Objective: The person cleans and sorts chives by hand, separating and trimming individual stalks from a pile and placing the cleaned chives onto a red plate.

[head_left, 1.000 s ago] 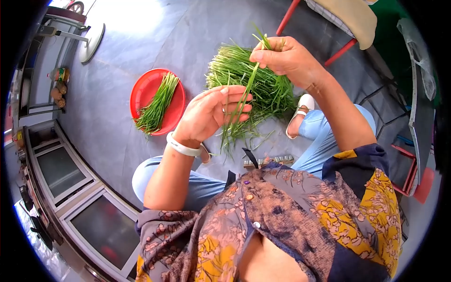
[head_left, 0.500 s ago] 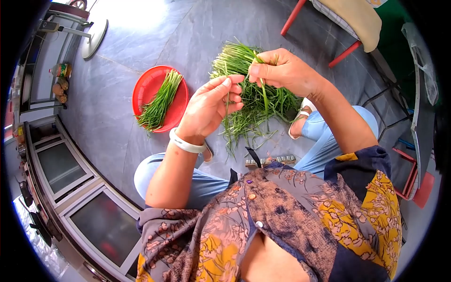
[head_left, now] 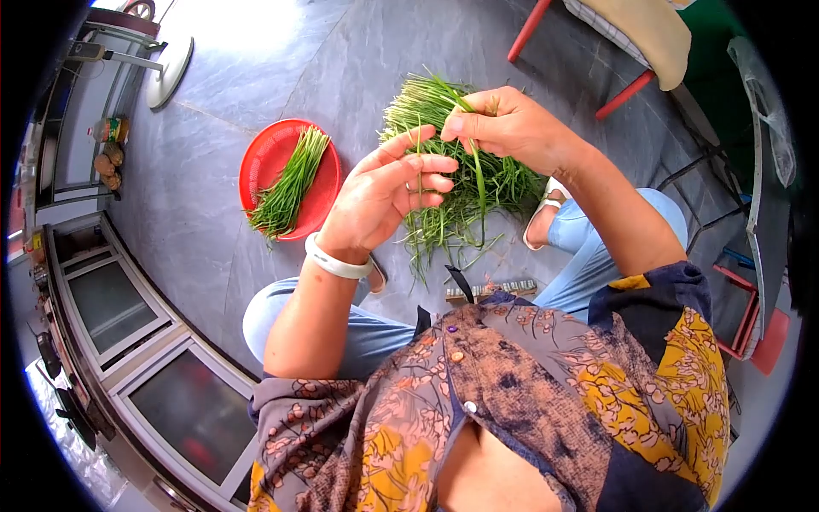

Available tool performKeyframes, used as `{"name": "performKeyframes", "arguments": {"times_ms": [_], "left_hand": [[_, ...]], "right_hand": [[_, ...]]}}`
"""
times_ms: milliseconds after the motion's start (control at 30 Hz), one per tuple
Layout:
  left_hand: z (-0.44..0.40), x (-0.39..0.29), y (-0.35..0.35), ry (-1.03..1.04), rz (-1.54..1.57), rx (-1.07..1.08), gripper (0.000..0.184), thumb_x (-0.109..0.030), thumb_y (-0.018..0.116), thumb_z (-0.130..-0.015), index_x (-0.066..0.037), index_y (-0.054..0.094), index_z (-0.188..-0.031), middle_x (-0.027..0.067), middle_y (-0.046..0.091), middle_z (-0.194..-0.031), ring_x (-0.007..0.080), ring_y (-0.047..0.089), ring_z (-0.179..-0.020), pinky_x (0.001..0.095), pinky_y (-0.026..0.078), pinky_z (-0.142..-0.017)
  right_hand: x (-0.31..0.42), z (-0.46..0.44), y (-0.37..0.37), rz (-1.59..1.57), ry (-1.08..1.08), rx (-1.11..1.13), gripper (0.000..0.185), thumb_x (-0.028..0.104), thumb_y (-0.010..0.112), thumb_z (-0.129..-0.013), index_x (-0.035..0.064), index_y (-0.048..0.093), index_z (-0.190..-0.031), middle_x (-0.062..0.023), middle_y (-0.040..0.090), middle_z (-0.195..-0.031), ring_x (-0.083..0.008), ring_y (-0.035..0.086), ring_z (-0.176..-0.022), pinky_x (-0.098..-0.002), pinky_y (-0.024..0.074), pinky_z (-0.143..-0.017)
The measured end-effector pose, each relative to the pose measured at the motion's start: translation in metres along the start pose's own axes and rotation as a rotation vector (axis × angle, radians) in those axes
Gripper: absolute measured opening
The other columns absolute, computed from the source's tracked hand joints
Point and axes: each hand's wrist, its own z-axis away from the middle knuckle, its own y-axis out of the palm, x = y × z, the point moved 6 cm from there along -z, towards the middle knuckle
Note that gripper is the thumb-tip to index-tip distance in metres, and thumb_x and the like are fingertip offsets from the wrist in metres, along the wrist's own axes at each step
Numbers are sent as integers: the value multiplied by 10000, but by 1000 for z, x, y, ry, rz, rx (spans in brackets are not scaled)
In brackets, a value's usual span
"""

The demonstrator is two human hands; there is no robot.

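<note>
On grey floor [head_left: 213, 166], stems [head_left: 294, 181] are laid over a red plate's [head_left: 253, 162] edge; leaves [head_left: 480, 177] are pinched by the right hand [head_left: 516, 128]; the left hand's [head_left: 371, 192] hold cannot be told

No readable text or labels.

Red-legged seat [head_left: 653, 51], paned cabinet [head_left: 153, 352], round pale base [head_left: 173, 75]

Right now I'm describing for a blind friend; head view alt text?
Bare right hand pinches long green blades beside the left hand, above a leafy green heap on grey floor; a round red dish holds a green bundle.
</note>
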Motion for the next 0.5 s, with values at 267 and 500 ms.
{"name": "performKeyframes", "arguments": {"times_ms": [267, 500], "left_hand": [[3, -5, 10, -8, 137, 146, 452, -75, 410, -951, -11, 387, -1398, 158, 669, -969, 140, 548, -660, 236, 437, -598], [-1, -4, 14, 51, 137, 167, 467, -66, 408, -939, -5, 386, -1402, 163, 665, -961, 144, 546, -633, 249, 459, -606]], "right_hand": [[-2, -3, 2, 13, -72, -13, 283, 279, 586, -939, 28, 685, -1026, 48, 538, -705, -26, 459, -652, -200, 366, -581], [-14, 0, 16, -246, -5, -10, 227, 259, 578, -950, 55, 660, -1009, 38, 563, -735, -38, 478, -593, -193, 385, -561]]}}
